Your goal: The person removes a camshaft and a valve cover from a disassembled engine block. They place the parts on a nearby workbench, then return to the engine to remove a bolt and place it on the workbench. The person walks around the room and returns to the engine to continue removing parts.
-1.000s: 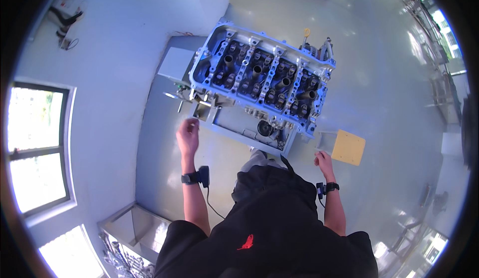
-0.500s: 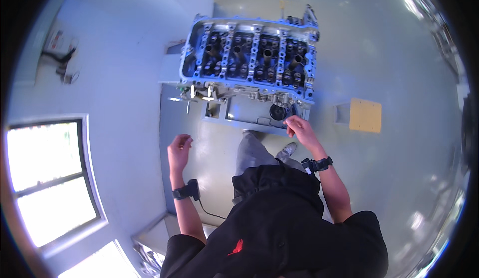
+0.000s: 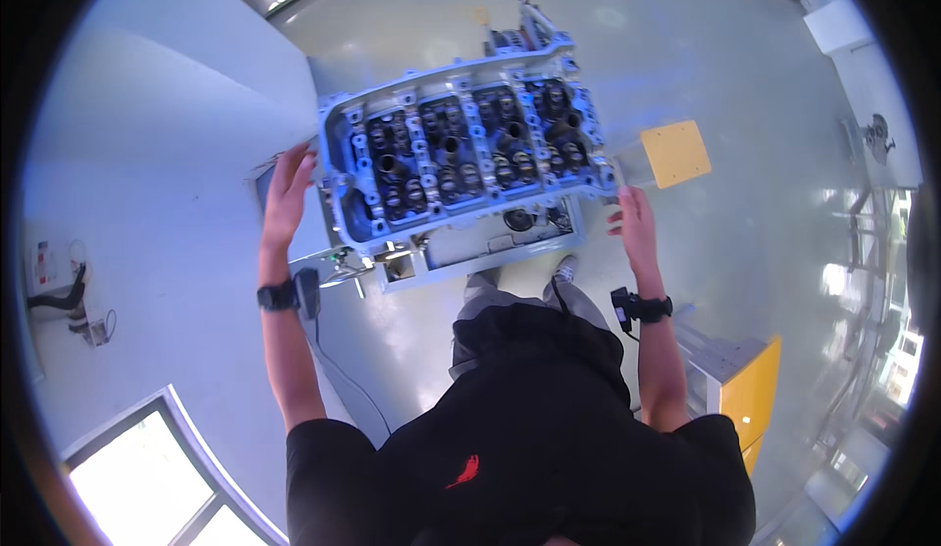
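A metal engine [image 3: 461, 144] with its cover off stands in front of me, showing cross-ribs, round bores and dark valve parts. My left hand [image 3: 287, 193] is raised beside its left end, fingers stretched and slightly apart. Beside the lower right corner is my right hand [image 3: 637, 224], its fingers extended and loosely spread. Neither hand holds anything. Whether the fingertips touch the engine I cannot tell. Beneath the engine's near side shows a grey metal stand [image 3: 490, 259], with a dark round part [image 3: 519, 220] above its tray.
A pale wall [image 3: 167, 232] runs along my left, with a window [image 3: 147, 477] low on it. To the right are a yellow panel [image 3: 676, 154] and a yellow-fronted cabinet [image 3: 753, 394]. A thin cable [image 3: 348, 374] hangs from my left wrist device.
My hands have spread apart and moved forward, the left to the engine's left end, the right to its right end. The view has turned, so the engine appears tilted and closer.
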Demonstrator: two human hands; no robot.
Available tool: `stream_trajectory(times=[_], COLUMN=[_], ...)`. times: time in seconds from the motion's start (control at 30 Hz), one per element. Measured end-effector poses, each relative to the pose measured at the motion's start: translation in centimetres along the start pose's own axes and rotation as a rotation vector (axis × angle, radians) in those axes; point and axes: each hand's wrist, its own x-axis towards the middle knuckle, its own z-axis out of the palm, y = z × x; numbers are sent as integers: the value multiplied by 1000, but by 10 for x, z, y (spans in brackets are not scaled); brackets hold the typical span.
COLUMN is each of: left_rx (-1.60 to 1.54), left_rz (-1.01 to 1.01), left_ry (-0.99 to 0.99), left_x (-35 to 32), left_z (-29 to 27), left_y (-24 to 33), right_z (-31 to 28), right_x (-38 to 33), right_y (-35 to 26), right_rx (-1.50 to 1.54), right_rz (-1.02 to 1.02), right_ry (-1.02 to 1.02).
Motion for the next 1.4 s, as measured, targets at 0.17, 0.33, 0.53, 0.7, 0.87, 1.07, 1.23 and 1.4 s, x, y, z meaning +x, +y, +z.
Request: stream_trajectory(times=[0.17, 0.33, 0.53, 0.7, 0.87, 1.07, 1.23, 1.4], left_rx=[25, 315, 339, 664, 787, 711, 393, 367], left_rz=[-35, 172, 106, 344, 277, 190, 393, 225], left_ry=[-81, -23, -59, -125, -286, -397, -275, -402], left_x=[134, 204, 221, 228, 239, 281, 315, 342], left_z=[-123, -224, -214, -187, -132, -78, -25, 6], left_y=[-87, -138, -133, -105, -64, -29, -26, 22], right_z=[180, 316, 324, 318, 269, 236, 191, 155], right_x=[-15, -35, -38, -15, 29, 83, 130, 170], right_y=[-53, -90, -62, -76, -61, -80, -85, -124], right_rx=[-506, -725, 183, 201, 308, 349, 330, 314], right_rz=[-232, -699, 324, 315, 491, 563, 525, 536], right_ry=[260, 220, -264, -189, -414, -309, -148, -54])
